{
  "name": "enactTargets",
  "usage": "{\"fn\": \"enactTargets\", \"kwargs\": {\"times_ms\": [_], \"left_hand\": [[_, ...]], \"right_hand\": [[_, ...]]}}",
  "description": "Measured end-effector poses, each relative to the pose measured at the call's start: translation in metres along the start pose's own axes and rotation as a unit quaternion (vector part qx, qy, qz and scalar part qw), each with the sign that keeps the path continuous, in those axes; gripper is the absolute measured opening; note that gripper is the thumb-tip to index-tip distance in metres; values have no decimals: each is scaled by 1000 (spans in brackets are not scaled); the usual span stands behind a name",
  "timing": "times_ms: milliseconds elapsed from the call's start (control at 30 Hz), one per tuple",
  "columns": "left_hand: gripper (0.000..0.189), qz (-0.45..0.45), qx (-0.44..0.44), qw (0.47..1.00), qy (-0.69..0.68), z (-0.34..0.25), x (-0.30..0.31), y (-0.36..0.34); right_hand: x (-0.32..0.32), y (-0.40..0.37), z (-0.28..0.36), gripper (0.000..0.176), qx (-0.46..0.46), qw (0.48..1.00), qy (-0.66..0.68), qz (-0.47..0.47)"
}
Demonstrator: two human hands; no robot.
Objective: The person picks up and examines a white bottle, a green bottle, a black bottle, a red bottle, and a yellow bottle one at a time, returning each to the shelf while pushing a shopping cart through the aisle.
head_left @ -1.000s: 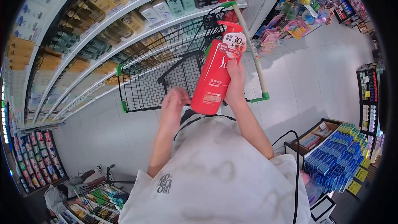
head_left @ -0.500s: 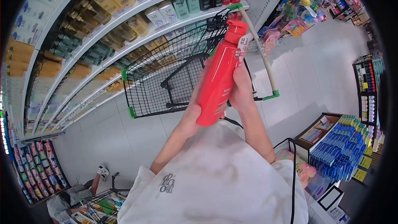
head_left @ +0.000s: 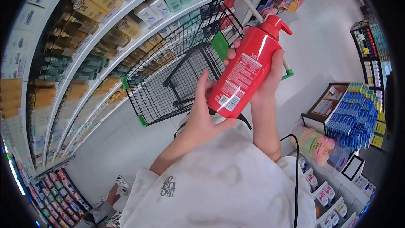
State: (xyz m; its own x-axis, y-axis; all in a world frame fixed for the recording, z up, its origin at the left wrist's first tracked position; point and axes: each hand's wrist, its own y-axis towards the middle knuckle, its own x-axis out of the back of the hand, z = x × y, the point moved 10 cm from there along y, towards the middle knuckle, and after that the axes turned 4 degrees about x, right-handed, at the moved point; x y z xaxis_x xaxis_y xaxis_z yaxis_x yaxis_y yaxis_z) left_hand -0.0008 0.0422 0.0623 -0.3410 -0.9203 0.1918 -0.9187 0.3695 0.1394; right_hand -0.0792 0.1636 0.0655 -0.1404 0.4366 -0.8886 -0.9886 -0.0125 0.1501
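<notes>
A red pump bottle (head_left: 244, 67) is tilted in front of my chest, pump head toward the upper right. Its back label, with small white print and a barcode near the base, faces me. My right hand (head_left: 266, 82) wraps around the upper body from behind, thumb on the right side and fingertips showing on the left. At the lower end, my left hand (head_left: 198, 120) cups the base, its thumb along the bottom edge and its fingers by the left side. Beyond the bottle stands a black wire shopping cart (head_left: 160, 95) with green corners and a pale handle.
Shelves (head_left: 80, 59) of bottles and boxes curve along the left. At the right stands a display of blue boxes (head_left: 352, 114). A black cable (head_left: 298, 177) runs down beside my shirt. Another person's shoe (head_left: 122, 184) shows at the lower left.
The bottle has turned so that its printed back label and barcode now face me, and its pump spout points right. My left hand has shifted around the base. The view has shifted slightly.
</notes>
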Motion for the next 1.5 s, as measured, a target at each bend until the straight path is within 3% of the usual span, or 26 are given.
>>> {"fn": "enactTargets", "kwargs": {"times_ms": [67,100,433,533,600,700,733,800,833,900,933,1000,1033,1100,1133,1167,1200,1267,1300,1333,1367,1500], "left_hand": [[115,29,15,996,-83,2,-2,1],[112,49,32,985,-163,4,-5,1],[103,88,96,961,-246,9,-10,8],[100,71,22,989,-128,-2,-3,19],[95,52,29,992,-113,-9,-6,28],[88,1,-11,999,-47,-7,-12,44],[88,-3,-11,999,-47,-4,-16,47],[83,-11,22,971,-239,11,-22,48],[83,-18,23,971,-238,15,-23,47],[89,19,107,928,-356,36,-41,45],[89,12,103,929,-355,39,-44,45],[84,16,154,869,-471,50,-60,46],[71,30,132,826,-547,44,-65,48],[68,0,83,835,-544,38,-70,50],[65,-23,37,841,-539,30,-67,53],[61,-39,165,786,-594,51,-78,54],[61,-45,163,787,-593,39,-79,60],[58,-67,212,928,-299,29,-78,69],[58,-73,211,928,-297,32,-77,72],[63,-34,150,869,-470,26,-83,80],[67,6,81,777,-625,13,-85,84],[62,-57,123,769,-624,12,-95,83]], "right_hand": [[-11,-1,2,83,4,995,76,59],[-12,-4,4,91,3,998,52,22],[-16,-11,14,97,36,997,53,52],[-19,-11,16,94,34,997,9,74],[-7,-16,17,89,41,989,-138,-17],[-28,-12,18,84,47,975,-214,-34],[-32,-11,23,84,73,967,-240,-53],[-31,-12,22,86,57,961,-267,-47],[-38,-12,26,87,76,924,-375,-2],[-47,-14,30,89,144,813,-560,68],[-44,-15,31,89,142,814,-558,76],[-67,-30,30,90,216,619,-735,174],[-68,-33,34,90,216,620,-732,181],[-69,-42,27,89,189,532,-796,216],[-71,-46,31,89,190,535,-793,222],[-73,-52,27,85,162,531,-788,266],[-75,-59,23,82,132,525,-782,309],[-74,-67,25,83,112,528,-772,335],[-73,-74,22,82,105,535,-751,372],[-73,-82,20,81,98,541,-729,408],[-72,-83,23,82,89,547,-726,408],[-73,-74,33,83,85,547,-707,439]]}}
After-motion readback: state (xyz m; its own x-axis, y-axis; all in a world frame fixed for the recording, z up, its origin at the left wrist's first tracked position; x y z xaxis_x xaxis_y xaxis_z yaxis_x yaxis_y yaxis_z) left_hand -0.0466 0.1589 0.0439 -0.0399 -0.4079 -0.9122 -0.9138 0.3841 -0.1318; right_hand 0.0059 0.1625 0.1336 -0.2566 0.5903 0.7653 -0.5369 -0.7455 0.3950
